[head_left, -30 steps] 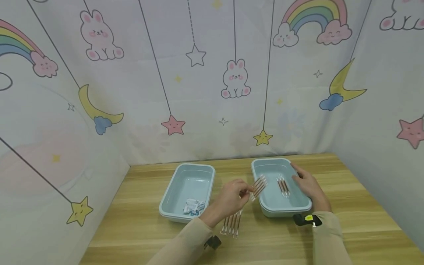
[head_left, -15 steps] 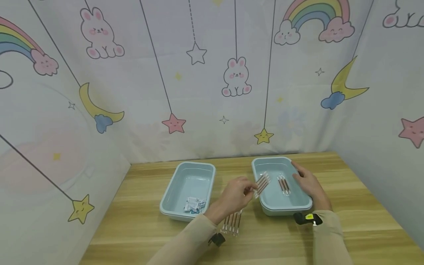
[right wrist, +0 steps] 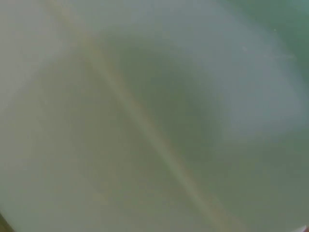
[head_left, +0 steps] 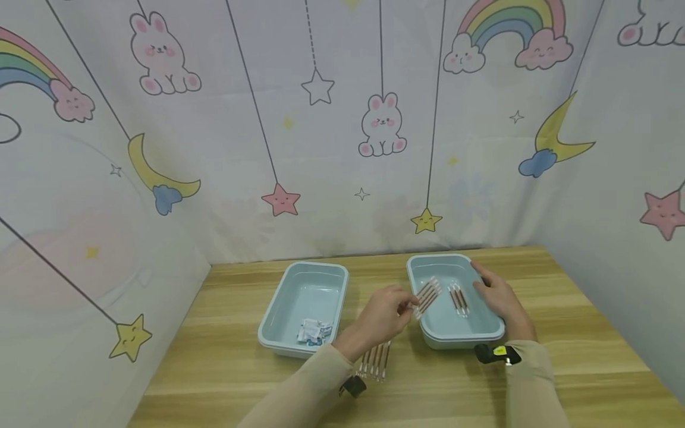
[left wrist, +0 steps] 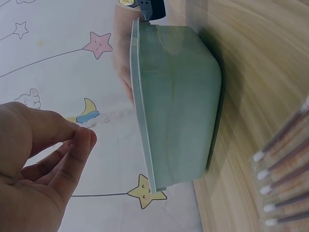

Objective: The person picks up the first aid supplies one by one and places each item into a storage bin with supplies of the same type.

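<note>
Between thumb and fingertips, my left hand pinches a flat strip of brown-stemmed cotton swabs. The strip slants over the left rim of the right-hand blue-green basin. My right hand grips that basin's right rim, its thumb inside. Another group of cotton swabs lies on the basin floor. Seen from the left wrist, the pinching hand stands beside the basin's outer wall. A blurred pale green surface fills the right wrist view.
More cotton swabs lie in a row on the wooden table, below my left forearm. To the left stands a matching basin with several small white-and-blue sachets in it. A printed curtain closes off the back.
My left hand has moved a little to the right, carrying the swab strip farther over the right-hand basin. The right hand keeps its place on the rim.
</note>
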`<control>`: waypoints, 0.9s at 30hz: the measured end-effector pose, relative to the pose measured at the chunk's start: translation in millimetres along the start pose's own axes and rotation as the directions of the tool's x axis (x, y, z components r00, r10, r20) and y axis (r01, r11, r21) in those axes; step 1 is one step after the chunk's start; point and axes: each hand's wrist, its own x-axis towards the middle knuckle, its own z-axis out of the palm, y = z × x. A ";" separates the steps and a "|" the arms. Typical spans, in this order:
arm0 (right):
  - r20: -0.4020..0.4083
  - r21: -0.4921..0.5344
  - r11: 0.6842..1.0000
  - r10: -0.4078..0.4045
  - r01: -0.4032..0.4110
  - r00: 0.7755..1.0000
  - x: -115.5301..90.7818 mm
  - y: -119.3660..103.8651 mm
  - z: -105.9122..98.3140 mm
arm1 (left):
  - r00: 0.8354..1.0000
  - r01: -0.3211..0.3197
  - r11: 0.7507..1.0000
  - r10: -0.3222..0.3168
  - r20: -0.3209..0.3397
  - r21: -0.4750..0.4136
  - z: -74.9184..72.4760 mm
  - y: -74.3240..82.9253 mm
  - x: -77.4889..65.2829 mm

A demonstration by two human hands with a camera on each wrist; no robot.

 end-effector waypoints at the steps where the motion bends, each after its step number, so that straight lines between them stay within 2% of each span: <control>1: -0.002 -0.001 1.000 0.002 -0.002 1.000 0.0 0.4 0.4 | 1.000 -0.001 1.000 0.001 -0.001 0.002 0.7 0.0 0.2; 27: -0.016 -0.024 1.000 0.006 -0.006 1.000 1.8 0.8 1.1 | 0.999 -0.034 0.999 0.034 0.004 0.006 9.7 2.9 6.4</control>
